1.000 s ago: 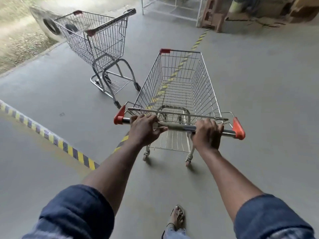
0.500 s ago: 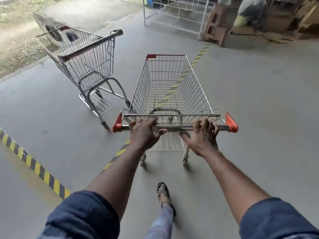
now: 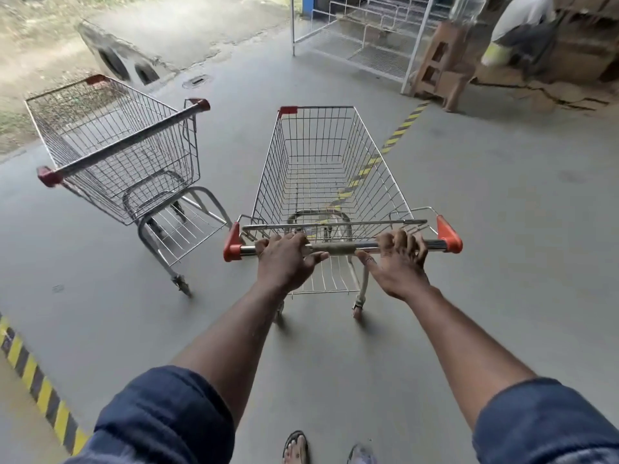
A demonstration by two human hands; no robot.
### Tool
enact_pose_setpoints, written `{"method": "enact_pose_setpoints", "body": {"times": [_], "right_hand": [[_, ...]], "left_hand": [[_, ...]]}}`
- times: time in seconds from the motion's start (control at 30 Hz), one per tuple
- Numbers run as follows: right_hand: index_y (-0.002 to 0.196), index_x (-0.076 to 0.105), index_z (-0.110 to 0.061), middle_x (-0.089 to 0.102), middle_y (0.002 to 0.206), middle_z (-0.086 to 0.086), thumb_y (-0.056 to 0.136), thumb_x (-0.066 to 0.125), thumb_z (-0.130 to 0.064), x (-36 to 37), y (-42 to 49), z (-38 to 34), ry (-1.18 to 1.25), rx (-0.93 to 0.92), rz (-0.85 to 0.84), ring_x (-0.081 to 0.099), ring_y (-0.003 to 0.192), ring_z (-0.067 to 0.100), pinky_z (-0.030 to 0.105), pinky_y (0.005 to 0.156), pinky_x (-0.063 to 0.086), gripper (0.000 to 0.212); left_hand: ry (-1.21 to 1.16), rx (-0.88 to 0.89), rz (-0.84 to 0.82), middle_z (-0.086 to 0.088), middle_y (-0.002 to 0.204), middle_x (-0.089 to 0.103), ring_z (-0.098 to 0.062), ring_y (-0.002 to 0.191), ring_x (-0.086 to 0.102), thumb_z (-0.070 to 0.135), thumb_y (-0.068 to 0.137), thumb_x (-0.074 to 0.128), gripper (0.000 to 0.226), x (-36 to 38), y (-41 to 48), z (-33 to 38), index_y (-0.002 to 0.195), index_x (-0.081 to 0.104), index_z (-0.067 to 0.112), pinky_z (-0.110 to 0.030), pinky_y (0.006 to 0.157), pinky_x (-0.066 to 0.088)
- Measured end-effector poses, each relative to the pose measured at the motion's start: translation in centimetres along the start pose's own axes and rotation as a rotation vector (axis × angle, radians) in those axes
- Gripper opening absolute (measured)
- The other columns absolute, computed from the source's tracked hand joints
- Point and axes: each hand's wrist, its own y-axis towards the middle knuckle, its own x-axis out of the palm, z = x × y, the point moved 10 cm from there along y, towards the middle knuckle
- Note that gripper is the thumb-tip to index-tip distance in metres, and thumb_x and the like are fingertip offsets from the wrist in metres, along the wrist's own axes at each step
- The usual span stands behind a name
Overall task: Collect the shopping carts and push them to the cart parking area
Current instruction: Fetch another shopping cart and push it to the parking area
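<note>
The fingers of your left hand [image 3: 284, 262] and right hand [image 3: 398, 266] curl over the handle [image 3: 338, 248], their tips hidden behind it. Your sandalled foot [image 3: 296, 447] and both sleeves [image 3: 160, 416] run off the near edge. The far-right pale shape [image 3: 519, 15] is blurred and cropped at the top.

so the second cart [image 3: 117, 152] sits just left of the near cart [image 3: 330, 182], wire rack [image 3: 365, 45] well beyond it, cardboard pile [image 3: 566, 65] beyond and to its right

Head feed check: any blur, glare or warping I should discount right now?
Head view: pushed cart, left hand and right hand sharp; loose cart at left slightly motion-smeared; wide-angle swells the sleeves at the bottom; daylight washes out the top-left ground; shadows soft.
</note>
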Motion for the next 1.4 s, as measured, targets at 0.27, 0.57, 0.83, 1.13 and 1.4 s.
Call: {"method": "enact_pose_setpoints", "body": {"times": [0.27, 0.57, 0.83, 1.13, 1.4], "right_hand": [[0.123, 0.041, -0.029, 0.033, 0.127, 0.005, 0.089, 0.032, -0.073, -0.5, 19.2, 8.5, 0.018, -0.103, -0.041, 0.028, 0.129, 0.027, 0.045, 0.115, -0.002, 0.057], [0.127, 0.040, -0.023, 0.031, 0.132, 0.008, 0.078, 0.017, -0.080, -0.5, 36.7, 10.0, -0.029, -0.231, -0.155, 0.027, 0.131, 0.029, 0.045, 0.116, -0.004, 0.079], [0.122, 0.038, -0.028, 0.031, 0.132, 0.005, 0.078, 0.019, -0.081, 0.4, 49.9, 5.6, -0.014, -0.340, -0.200, 0.025, 0.133, 0.027, 0.046, 0.118, -0.006, 0.071], [0.130, 0.040, -0.026, 0.029, 0.131, 0.004, 0.092, 0.039, -0.069, 1.3, 63.8, -3.2, -0.036, -0.449, -0.202, 0.024, 0.130, 0.024, 0.045, 0.118, -0.006, 0.057], [0.121, 0.039, -0.025, 0.031, 0.133, 0.007, 0.081, 0.019, -0.082, 3.0, 71.9, -12.2, -0.043, -0.504, -0.215, 0.026, 0.129, 0.026, 0.048, 0.117, -0.002, 0.072]], "left_hand": [[0.053, -0.100, 0.037, 0.004, 0.108, 0.066, -0.026, 0.108, 0.054, 0.078, 0.085, 0.041, 0.055, 2.6, 16.0, 7.2, 0.098, 0.057, 0.028, -0.048, 0.097, 0.030], [0.069, -0.199, 0.016, 0.004, 0.114, 0.065, -0.026, 0.110, 0.053, 0.069, 0.092, 0.043, 0.044, 3.5, 29.9, 8.4, 0.106, 0.057, 0.030, -0.046, 0.091, 0.031], [0.067, -0.316, 0.045, 0.002, 0.108, 0.066, -0.027, 0.106, 0.056, 0.065, 0.094, 0.042, 0.041, 2.2, 40.1, 4.1, 0.103, 0.057, 0.028, -0.051, 0.095, 0.031], [0.034, -0.420, 0.083, 0.000, 0.107, 0.065, -0.028, 0.107, 0.056, 0.050, 0.095, 0.047, 0.025, -0.8, 51.0, -3.4, 0.102, 0.055, 0.027, -0.049, 0.095, 0.032], [0.048, -0.479, 0.066, 0.000, 0.111, 0.064, -0.028, 0.108, 0.055, 0.050, 0.097, 0.046, 0.026, -3.7, 57.6, -12.1, 0.104, 0.055, 0.027, -0.046, 0.093, 0.031]]}}
